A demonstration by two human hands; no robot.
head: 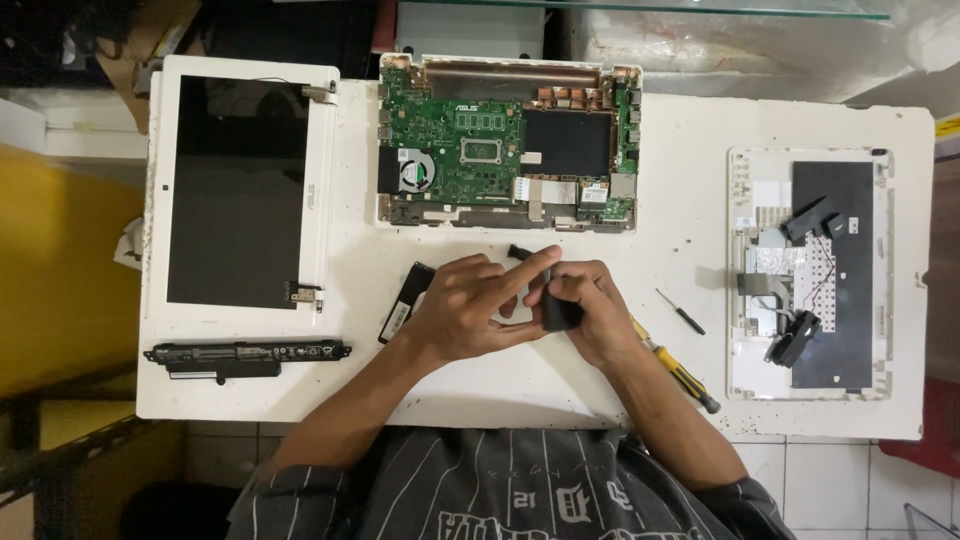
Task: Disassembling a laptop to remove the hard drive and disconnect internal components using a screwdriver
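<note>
Both hands meet over the middle of the white table (pixel 650 150). My right hand (pixel 590 305) grips a small dark block-shaped part (pixel 560 312). My left hand (pixel 475 305) reaches across with its forefinger stretched to the top of that part, touching it. Just beyond the hands lies a small black piece (pixel 518 251). A flat black module (pixel 404 300) rests on the table beside my left wrist. The opened white laptop base (pixel 508 145) with its green circuit board and fan lies farther back.
A detached white-framed laptop screen (pixel 240 190) lies at the left, a long black battery (pixel 245 352) below it. At the right sits an upturned keyboard panel (pixel 810 270) with loose black parts. A yellow-handled screwdriver (pixel 680 370) and a small one (pixel 680 311) lie near my right arm.
</note>
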